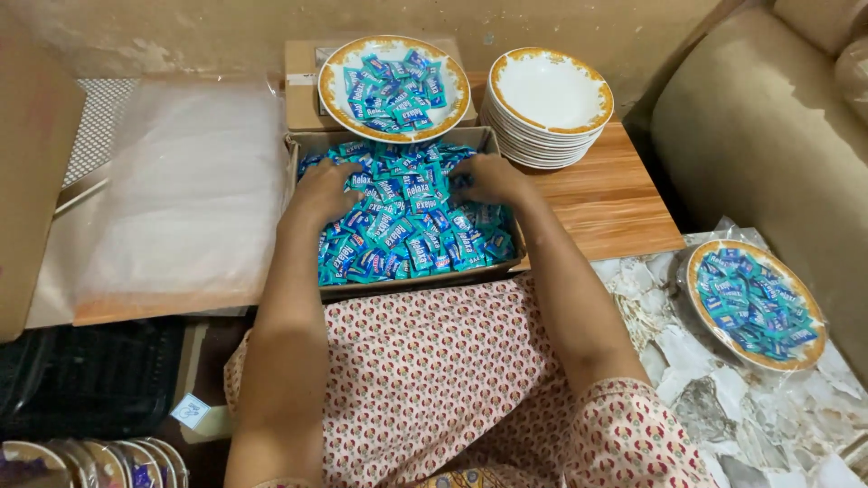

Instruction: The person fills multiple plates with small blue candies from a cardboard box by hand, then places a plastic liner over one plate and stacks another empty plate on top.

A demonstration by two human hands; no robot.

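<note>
Both my hands rest palm-down, fingers spread open, in the shallow cardboard box (411, 282) of blue-wrapped candies (407, 226) on the table (606, 194): left hand (323, 192) and right hand (493, 179) equally near, gripping nothing I can make out. Just beyond the fingertips sits a candy-filled plate (394, 89); farther right, stacked empty plates (550, 108).

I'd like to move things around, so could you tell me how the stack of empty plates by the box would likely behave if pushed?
The stack of plates looks ceramic, so probably heavy and fragile. Stacked high on the smooth wooden table, it might slide rather than tip, though upper plates could shift.
</note>
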